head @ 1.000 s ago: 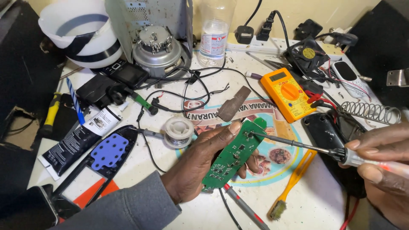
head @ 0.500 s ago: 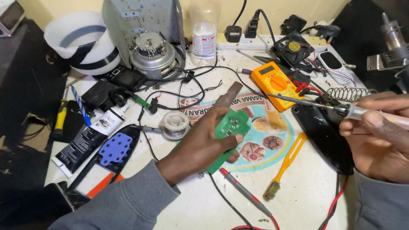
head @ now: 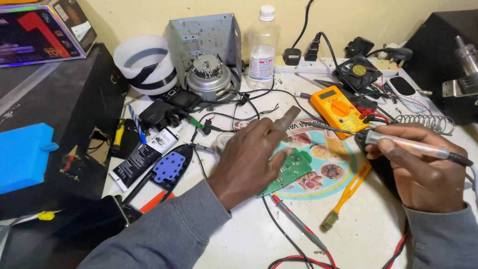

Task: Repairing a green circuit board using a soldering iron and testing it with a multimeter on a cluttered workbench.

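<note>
Green circuit board (head: 290, 171) had been lowered onto the tabletop (head: 368, 234) under the left hand (head: 246, 157), fingers loosely spread; the soldering iron (head: 398, 144) stayed clamped in the right hand (head: 420, 172)

A colourful printed box (head: 42, 30) is sitting top left; a black-and-white tube (head: 142, 155) is lying near the yellow multimeter's grey screen (head: 328, 94).

an electronics repair workbench is indicated: a yellow multimeter (head: 338, 110), soldering iron (head: 398, 143), green circuit board (head: 290, 171), coiled iron stand (head: 424, 121) and dismantled motor (head: 208, 75) are spread among wires.
</note>
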